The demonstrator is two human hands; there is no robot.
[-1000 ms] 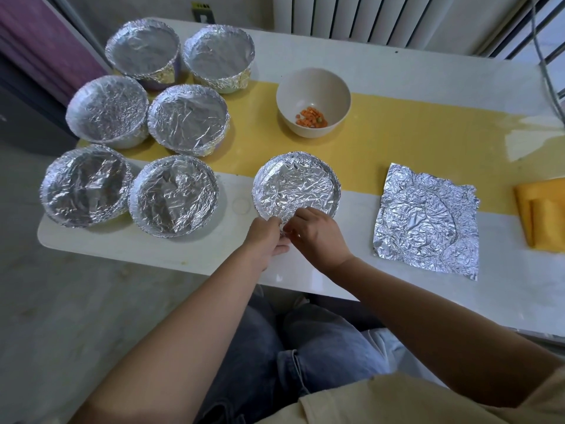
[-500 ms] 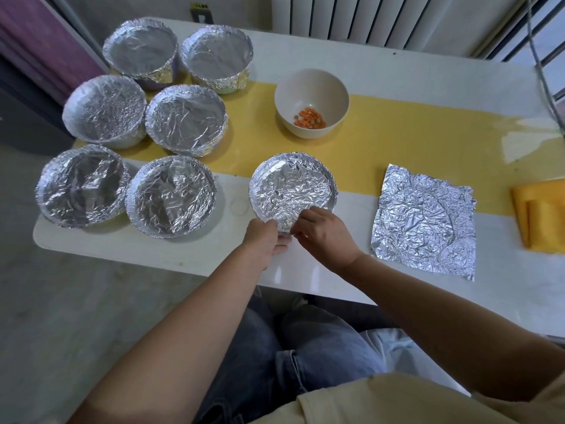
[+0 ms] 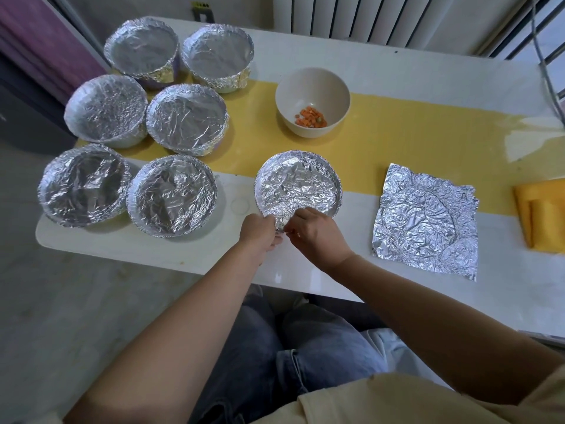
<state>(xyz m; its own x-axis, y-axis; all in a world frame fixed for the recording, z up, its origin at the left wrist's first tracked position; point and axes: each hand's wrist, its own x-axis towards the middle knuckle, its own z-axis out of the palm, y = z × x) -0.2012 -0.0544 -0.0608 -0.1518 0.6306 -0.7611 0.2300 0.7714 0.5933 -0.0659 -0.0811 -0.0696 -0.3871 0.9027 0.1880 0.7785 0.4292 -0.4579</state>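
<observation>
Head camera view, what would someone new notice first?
Six foil-covered bowls crowd the left. At the near middle, the left hand and right hand pinch the rim of a foil-covered dish. Behind it stands a white bowl with carrot bits; a foil sheet lies to the right.

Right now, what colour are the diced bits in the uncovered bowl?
Orange diced bits, one or two greenish, in the beige bowl; head view.

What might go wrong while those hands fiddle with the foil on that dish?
The left hand and right hand both pinch the crinkled foil at the near rim of the foil-lined dish; thin foil pulled there may tear. Nothing else steadies the dish, so a tug might slide it toward the near edge of the table.
</observation>
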